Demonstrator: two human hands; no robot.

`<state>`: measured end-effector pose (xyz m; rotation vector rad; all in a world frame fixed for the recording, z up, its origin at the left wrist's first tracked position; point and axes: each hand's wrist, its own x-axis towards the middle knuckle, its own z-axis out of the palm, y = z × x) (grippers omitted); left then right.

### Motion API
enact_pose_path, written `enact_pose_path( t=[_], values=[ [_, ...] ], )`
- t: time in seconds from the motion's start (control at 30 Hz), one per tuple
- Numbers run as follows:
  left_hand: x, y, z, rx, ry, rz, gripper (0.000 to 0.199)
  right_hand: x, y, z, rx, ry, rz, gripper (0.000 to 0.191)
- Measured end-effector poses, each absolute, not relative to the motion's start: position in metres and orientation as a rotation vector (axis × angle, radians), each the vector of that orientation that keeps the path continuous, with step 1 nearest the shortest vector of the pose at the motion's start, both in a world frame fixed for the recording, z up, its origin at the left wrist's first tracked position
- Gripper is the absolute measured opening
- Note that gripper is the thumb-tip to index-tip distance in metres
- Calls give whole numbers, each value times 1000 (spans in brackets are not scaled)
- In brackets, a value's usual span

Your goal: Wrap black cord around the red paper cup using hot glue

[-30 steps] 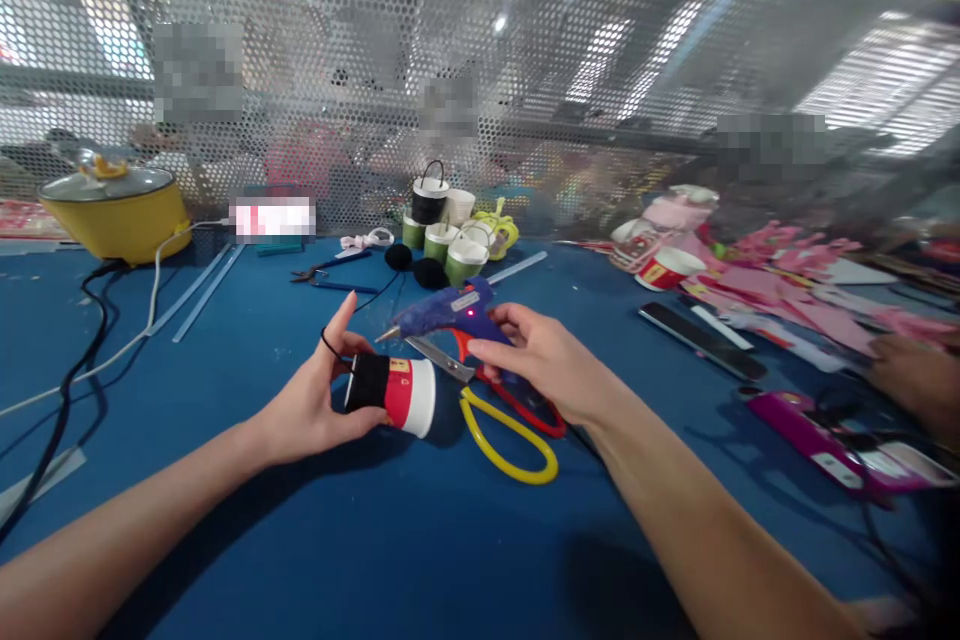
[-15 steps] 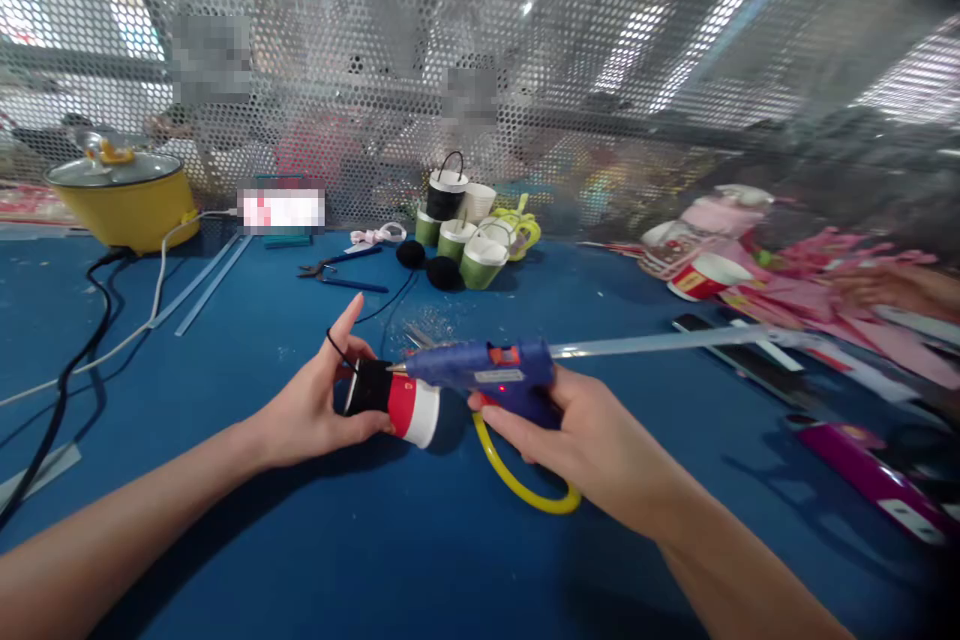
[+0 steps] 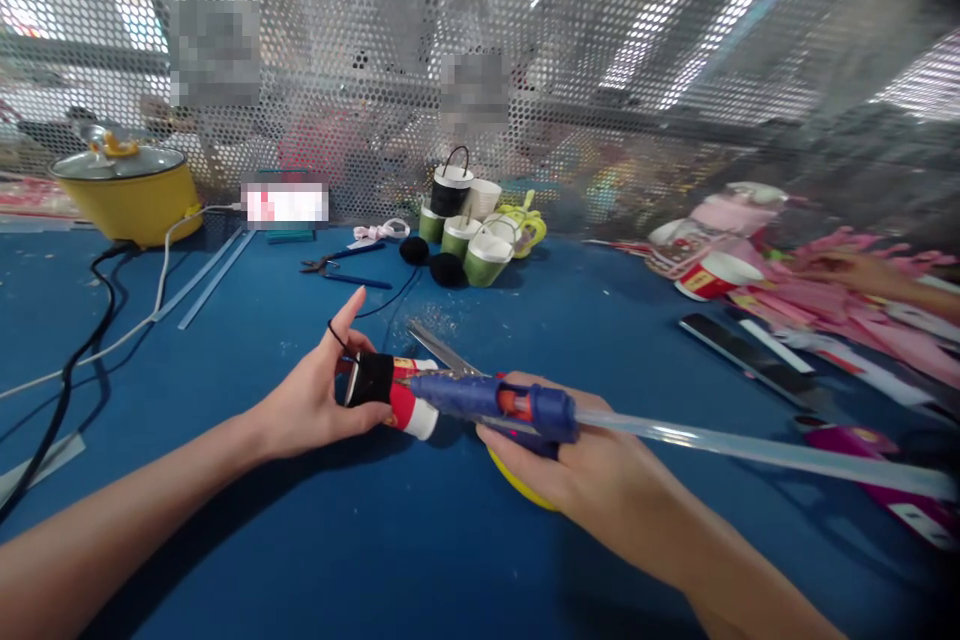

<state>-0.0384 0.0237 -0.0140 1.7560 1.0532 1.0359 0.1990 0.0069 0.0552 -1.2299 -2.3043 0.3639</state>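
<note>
My left hand is closed on a small paper cup, which lies tilted on its side. Black material wraps one end of the cup; the rest is red and white. A black cord loops near my raised index finger. My right hand grips a blue glue gun, its nozzle at the red part of the cup. From the gun's rear a long clear glue stick sticks out to the right. Scissors lie behind the gun, partly hidden by it.
Pliers, black pompoms and several small cups sit at the back. A yellow pot stands at the back left. Pink strips, a phone and another person's hand are at the right.
The glue gun has turned, its rear and glue stick swinging down toward me. Its nozzle has moved right, from the black band to the red part. More of the scissors shows.
</note>
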Motion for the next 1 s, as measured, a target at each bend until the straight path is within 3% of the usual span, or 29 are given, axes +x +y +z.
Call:
enact_pose_path(
  t=[1.0],
  values=[
    [-38, 24, -12, 1801, 1064, 1078, 101, 201, -3, 53, -1243, -2432, 343, 12]
  ],
)
